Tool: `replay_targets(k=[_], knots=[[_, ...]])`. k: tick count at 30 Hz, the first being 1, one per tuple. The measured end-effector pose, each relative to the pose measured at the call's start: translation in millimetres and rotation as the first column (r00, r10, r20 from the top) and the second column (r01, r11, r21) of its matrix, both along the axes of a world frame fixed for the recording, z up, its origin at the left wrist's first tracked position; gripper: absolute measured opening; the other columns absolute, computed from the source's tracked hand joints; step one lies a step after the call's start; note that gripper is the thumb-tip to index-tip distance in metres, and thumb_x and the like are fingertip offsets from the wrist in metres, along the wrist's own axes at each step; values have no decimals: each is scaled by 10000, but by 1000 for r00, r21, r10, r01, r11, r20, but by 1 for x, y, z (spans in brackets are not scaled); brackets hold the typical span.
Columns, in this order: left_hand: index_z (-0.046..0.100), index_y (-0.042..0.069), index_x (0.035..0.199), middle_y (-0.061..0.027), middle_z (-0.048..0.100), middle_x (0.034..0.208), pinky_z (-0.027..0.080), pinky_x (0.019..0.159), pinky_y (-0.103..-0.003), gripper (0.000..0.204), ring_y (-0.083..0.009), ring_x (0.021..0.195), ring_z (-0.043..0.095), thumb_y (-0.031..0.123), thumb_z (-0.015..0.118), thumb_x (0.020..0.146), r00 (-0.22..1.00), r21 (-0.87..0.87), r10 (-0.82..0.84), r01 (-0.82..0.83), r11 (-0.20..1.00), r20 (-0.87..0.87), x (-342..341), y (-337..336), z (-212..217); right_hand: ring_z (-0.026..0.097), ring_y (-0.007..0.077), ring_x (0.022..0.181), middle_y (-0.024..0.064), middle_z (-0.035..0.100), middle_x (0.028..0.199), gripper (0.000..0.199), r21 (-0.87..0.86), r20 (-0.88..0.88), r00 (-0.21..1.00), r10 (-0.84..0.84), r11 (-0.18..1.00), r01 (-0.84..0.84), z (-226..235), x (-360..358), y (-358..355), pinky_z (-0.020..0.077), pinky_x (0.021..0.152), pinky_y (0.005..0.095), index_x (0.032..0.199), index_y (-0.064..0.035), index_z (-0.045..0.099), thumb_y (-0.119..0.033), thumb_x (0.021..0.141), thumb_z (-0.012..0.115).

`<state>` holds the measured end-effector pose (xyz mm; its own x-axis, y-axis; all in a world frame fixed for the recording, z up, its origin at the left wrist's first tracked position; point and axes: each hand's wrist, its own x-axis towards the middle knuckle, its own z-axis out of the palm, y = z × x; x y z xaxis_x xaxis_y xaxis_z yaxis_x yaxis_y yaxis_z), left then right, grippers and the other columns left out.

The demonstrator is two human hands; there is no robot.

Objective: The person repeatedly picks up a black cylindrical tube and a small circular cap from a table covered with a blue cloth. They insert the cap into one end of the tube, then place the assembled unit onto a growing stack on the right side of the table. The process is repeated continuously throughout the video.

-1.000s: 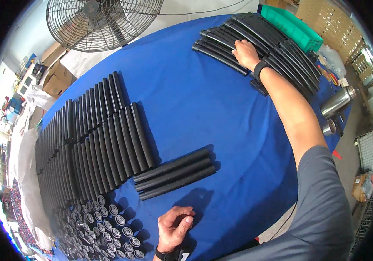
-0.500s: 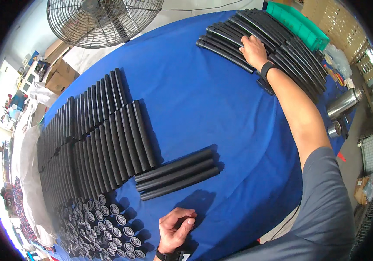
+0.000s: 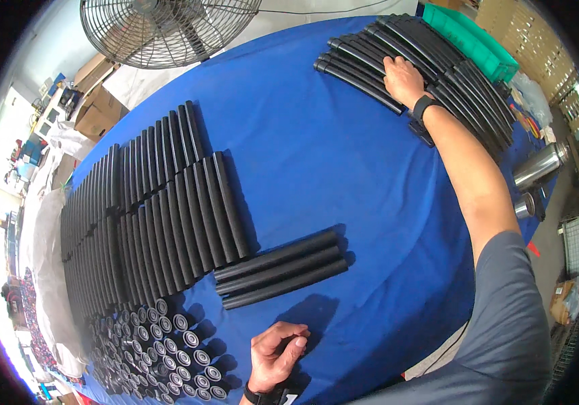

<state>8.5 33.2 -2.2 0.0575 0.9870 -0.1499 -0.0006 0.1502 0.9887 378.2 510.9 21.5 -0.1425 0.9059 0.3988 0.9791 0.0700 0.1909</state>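
My right hand (image 3: 405,82) reaches to the far right, its fingers bent down over a black tube (image 3: 358,83) at the near edge of a row of black tubes (image 3: 461,88). The fingertips are partly hidden among the tubes. Near the front edge, my left hand (image 3: 278,354) hovers above the blue cloth (image 3: 316,162), fingers curled in toward the thumb, with nothing visible in them. Just beyond it lie three loose black tubes (image 3: 282,263), side by side. To its left stand many short round black caps (image 3: 180,322) with pale rings on top.
Two rows of black tubes (image 3: 161,223) cover the table's left side. A green bin (image 3: 471,44) borders the far right, and a steel flask (image 3: 539,165) lies at the right edge. Beyond the far left edge stands a large fan (image 3: 168,30). Short black pieces (image 3: 422,129) lie below my right wrist.
The whole view has shifted slightly, so the table sits a little farther right and higher. My right hand stays at the tube row, its fingers lower over the tubes. My left hand keeps its curled pose.
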Motion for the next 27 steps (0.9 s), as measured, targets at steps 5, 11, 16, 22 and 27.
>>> replay_targets(k=[5, 11, 16, 22, 27], knots=[[717, -43, 1038, -105, 736, 916, 554, 631, -252, 123, -135, 724, 692, 5, 688, 928, 998, 56, -18, 22, 998, -68, -1, -1, -1, 645, 383, 1137, 227, 638, 1194, 338, -40, -18, 1000, -8, 999, 7, 2, -2, 2, 551, 947, 497, 1187, -2, 588, -144, 899, 691], [704, -51, 1058, -114, 726, 928, 521, 585, -246, 133, -123, 666, 649, 35, 659, 967, 999, 31, -34, 36, 999, -41, 0, 0, 2, 636, 409, 1082, 226, 634, 1137, 404, 149, -29, 995, 100, 984, -95, 1, 7, -13, 538, 918, 499, 1177, 9, 585, -189, 867, 753], [694, -34, 1096, -89, 724, 936, 530, 611, -251, 147, -107, 691, 640, 63, 638, 1002, 1000, -11, -8, 8, 1000, -7, 0, -5, -4, 667, 255, 969, 145, 686, 1057, 423, 107, -882, 437, 176, 978, -177, 6, -43, -64, 539, 849, 379, 1168, 8, 620, -284, 902, 771], [691, -34, 1095, -92, 725, 947, 538, 615, -263, 191, -110, 707, 638, 133, 641, 1017, 997, -8, 53, -52, 999, 65, 5, -6, -11, 655, 134, 810, 30, 690, 899, 186, 183, -743, -635, -213, 847, -498, 17, -84, -215, 547, 781, 294, 1062, -72, 666, -200, 943, 728], [693, -29, 1110, -77, 718, 947, 520, 637, -254, 212, -101, 718, 627, 153, 664, 1004, 1000, -19, 13, -13, 1000, -17, 9, -5, -5, 642, 131, 764, 5, 687, 862, 120, 199, -435, -744, -508, 752, -629, -16, -80, -290, 550, 726, 297, 978, -83, 701, -201, 957, 715]])
